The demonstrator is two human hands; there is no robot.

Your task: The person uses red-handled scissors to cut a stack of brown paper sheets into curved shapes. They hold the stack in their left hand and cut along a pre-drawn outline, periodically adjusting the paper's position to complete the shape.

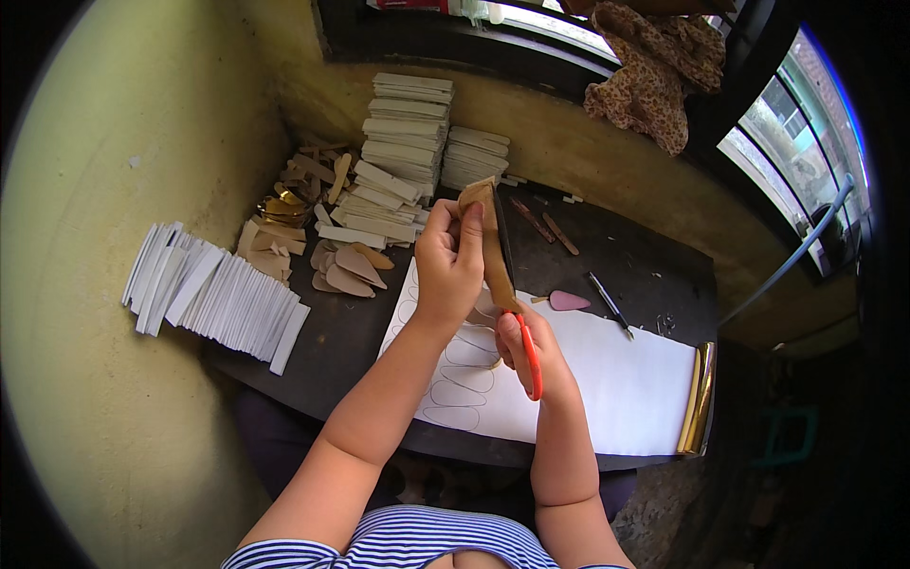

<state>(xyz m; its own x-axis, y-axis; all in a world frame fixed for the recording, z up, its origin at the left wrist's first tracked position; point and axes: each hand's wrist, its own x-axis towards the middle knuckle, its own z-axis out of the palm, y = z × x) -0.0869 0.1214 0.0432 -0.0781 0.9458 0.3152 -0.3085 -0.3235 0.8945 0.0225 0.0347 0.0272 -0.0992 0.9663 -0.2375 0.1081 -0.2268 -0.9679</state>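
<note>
Striped shirt [417,533]: nearest the camera, along the lower edge, with both bare forearms reaching up from beside it.
Brown card [495,258]: raised above the desk [654,261], held on edge and slightly tilted, between the two hands; a dark strip along its right side, not clearly readable.
Scissors [533,368]: red-handled, at the card's lower end; blades largely hidden, so cannot tell how far apart or how deep in the card.
Left hand [450,258]: closed in a pinch on the card's upper part, thumb laid flat on the near face.
Right hand [552,343]: lower, curled closed around the scissor handles.
Step in hand: probably trimming the card; next move likely calls for a steady left pinch and a controlled squeeze along the edge.
Arms: left bent inward across the white sheet [616,379], right more upright.
Sheet: spread beneath, oval outlines drawn at its left, gold roll [704,398] at its right end.
Left side: brown teardrop pieces [351,270] heaped near white strips [232,296].
</note>
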